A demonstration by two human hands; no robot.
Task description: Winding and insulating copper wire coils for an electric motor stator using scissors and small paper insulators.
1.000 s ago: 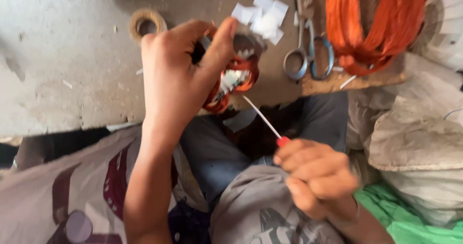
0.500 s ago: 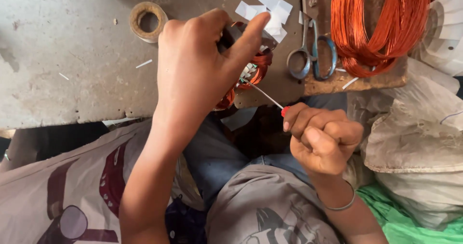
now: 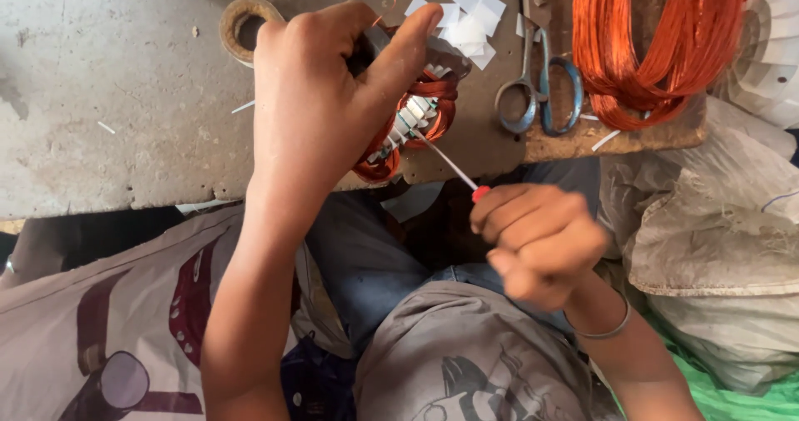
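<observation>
Left hand (image 3: 320, 113) clenched around motor coil (image 3: 412, 121) at bench (image 3: 108, 96) front edge. Right hand (image 3: 541, 242) grasps screwdriver (image 3: 454, 167), tip touching coil. Scissors (image 3: 541, 88) near.

Left hand (image 3: 320, 105) gripping copper-wound coil (image 3: 408, 126) at counter (image 3: 108, 96) edge; right hand (image 3: 541, 242) pushing red-handled screwdriver (image 3: 454, 167) into it; scissors (image 3: 541, 92) nearby.

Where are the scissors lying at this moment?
In the head view, the scissors lie on the grey bench at upper right, between the white paper pieces and the bundle of copper wire, beyond the right hand.
</observation>
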